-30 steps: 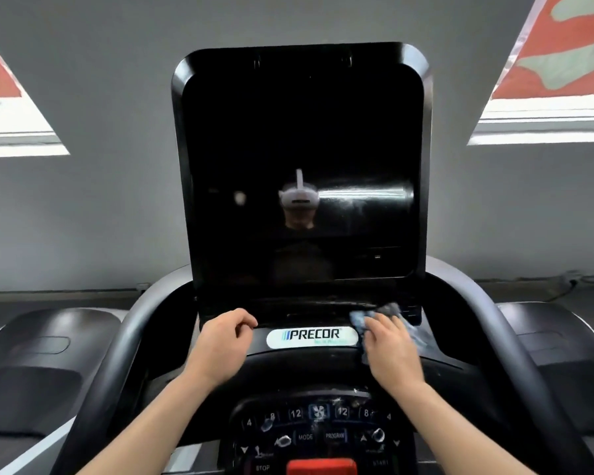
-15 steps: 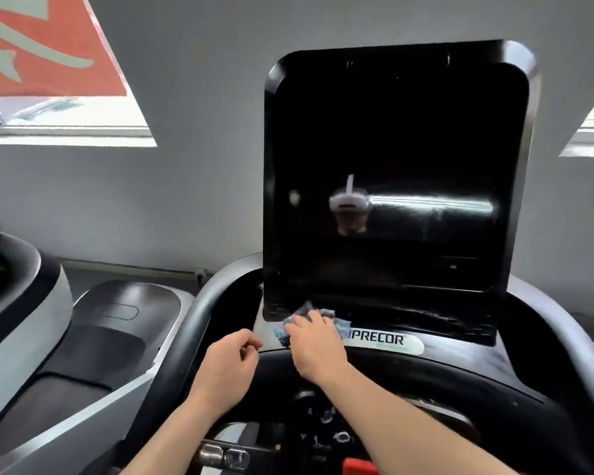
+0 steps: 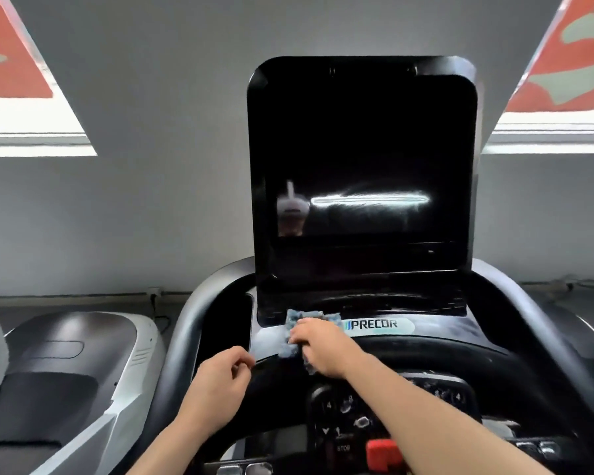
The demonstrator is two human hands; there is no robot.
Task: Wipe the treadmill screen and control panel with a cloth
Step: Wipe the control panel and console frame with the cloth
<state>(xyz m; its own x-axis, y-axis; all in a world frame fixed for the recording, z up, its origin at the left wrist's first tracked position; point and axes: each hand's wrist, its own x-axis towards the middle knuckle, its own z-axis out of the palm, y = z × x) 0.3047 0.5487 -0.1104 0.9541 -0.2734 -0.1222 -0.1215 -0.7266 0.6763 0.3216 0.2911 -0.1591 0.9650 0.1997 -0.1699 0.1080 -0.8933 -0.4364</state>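
Head view: right hand (image 3: 326,347) is clamping down on the blue cloth (image 3: 294,323), pressing it on the black ledge just left of the PRECOR label (image 3: 374,325), below the dark screen (image 3: 360,166). Left hand (image 3: 220,382) is hanging loosely curled, holding nothing, near the control panel (image 3: 357,419).

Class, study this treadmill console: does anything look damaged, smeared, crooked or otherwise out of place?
Nothing looks damaged or askew. The only oddity is faint streaking around the light reflection on the dark screen. The right hand presses the blue cloth beside the PRECOR label; the left hand holds nothing.
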